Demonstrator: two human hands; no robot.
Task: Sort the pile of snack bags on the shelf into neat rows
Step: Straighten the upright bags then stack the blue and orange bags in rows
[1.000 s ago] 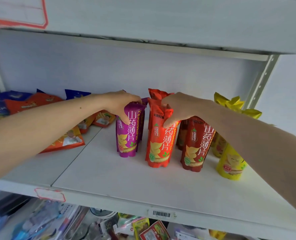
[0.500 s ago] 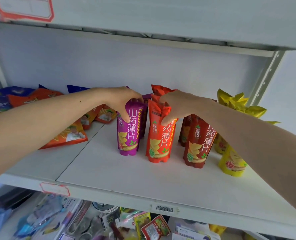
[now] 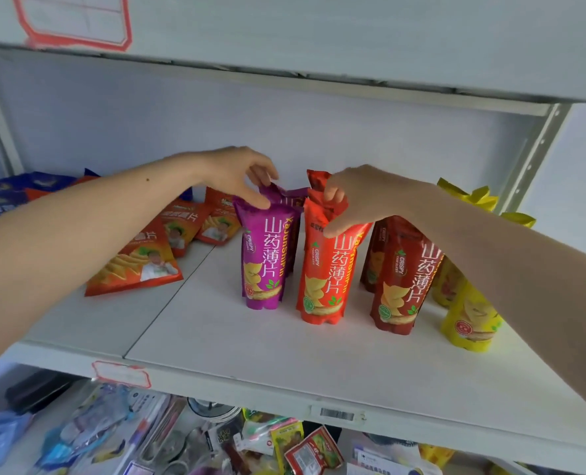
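Four upright bags across front of white shelf (image 3: 284, 365) — purple bag (image 3: 264, 262), orange bag (image 3: 325, 279), dark red bag (image 3: 401, 279), yellow bag (image 3: 469, 320), l to r. Left hand (image 3: 236, 176) pinching purple bag's top, right hand (image 3: 356, 197) gripping orange bag's crimped top. Behind — more bags of same colours. Far left, flat orange packs (image 3: 137, 265) lying in a heap.

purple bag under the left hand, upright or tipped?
Upright. The purple bag stands on its base on the shelf, with the left hand pinching its top.
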